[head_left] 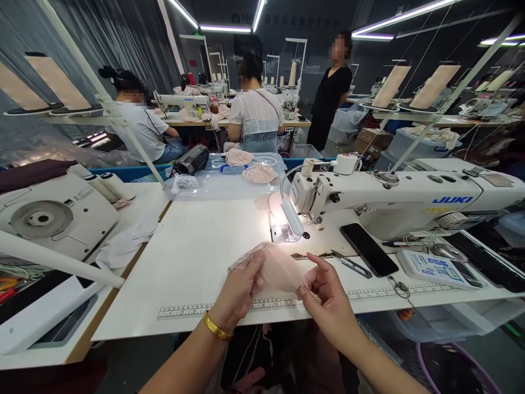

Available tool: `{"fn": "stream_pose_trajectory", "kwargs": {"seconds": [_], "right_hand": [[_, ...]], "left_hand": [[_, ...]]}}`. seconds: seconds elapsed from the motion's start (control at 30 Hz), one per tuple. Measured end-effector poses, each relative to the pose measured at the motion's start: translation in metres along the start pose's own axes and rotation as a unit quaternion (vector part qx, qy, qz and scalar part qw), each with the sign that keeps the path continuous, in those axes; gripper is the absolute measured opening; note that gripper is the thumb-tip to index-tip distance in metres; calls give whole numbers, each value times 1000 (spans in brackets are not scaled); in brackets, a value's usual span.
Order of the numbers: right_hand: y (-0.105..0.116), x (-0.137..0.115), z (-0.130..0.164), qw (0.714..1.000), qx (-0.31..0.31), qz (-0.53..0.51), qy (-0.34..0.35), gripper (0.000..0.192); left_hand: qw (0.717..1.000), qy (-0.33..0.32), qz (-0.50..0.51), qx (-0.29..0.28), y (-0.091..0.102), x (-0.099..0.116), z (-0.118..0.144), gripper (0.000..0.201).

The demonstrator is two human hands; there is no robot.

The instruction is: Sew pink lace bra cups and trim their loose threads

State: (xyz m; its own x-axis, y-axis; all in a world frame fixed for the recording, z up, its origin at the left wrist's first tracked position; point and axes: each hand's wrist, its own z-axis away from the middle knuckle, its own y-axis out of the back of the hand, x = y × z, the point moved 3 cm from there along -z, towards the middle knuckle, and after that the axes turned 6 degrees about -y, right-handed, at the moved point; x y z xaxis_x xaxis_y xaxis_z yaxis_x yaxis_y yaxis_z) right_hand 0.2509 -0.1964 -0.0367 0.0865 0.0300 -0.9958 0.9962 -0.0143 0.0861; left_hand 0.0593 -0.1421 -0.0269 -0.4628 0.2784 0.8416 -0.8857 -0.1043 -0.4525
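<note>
with the sheer pale pink fabric [279, 273] as the clock's centre, at 9 o'clock a white machine [74, 232] with a round grey wheel stands on a neighbouring table; at 10 o'clock are 2 peach thread cones [59, 82] and, farther off, a seated person in a white top [133, 123]. at 11 o'clock, 2 bundles of pale pink trim [239, 157] lie on a clear plastic tray [192, 189]. the left hand [244, 279], a gold bangle [216, 327] at its wrist, pinches the fabric's lacy left edge. the fabric spans both hands over the white tabletop [197, 257], a printed ruler [184, 312] running at 6 o'clock. at 12 o'clock a small lamp [292, 218] glows; beyond sits another person [256, 117]. the right hand [328, 295], apart from the left, grips the right corner between thumb and fingers, forefinger raised. at 1 o'clock stands a person in black [332, 104]; at 2, a sewing machine [394, 194] (blue lettering reads juki). at 3 lie snips [353, 265], a black phone [369, 249] and a calculator [437, 268].
</note>
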Motion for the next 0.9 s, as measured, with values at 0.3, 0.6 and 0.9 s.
{"fn": "stream_pose_trajectory", "kwargs": {"seconds": [0.3,0.6,0.9], "right_hand": [[5,-12,10,993,-17,82,88,47],[9,-23,-3,998,-19,-59,33,39],[-6,-1,22,998,-57,19,29,39]], "left_hand": [[998,5,62,-29,-4,0,8,41],[989,45,121,-78,-3,-6,17,37],[978,9,184,-100,-20,-3,21,30]]}}
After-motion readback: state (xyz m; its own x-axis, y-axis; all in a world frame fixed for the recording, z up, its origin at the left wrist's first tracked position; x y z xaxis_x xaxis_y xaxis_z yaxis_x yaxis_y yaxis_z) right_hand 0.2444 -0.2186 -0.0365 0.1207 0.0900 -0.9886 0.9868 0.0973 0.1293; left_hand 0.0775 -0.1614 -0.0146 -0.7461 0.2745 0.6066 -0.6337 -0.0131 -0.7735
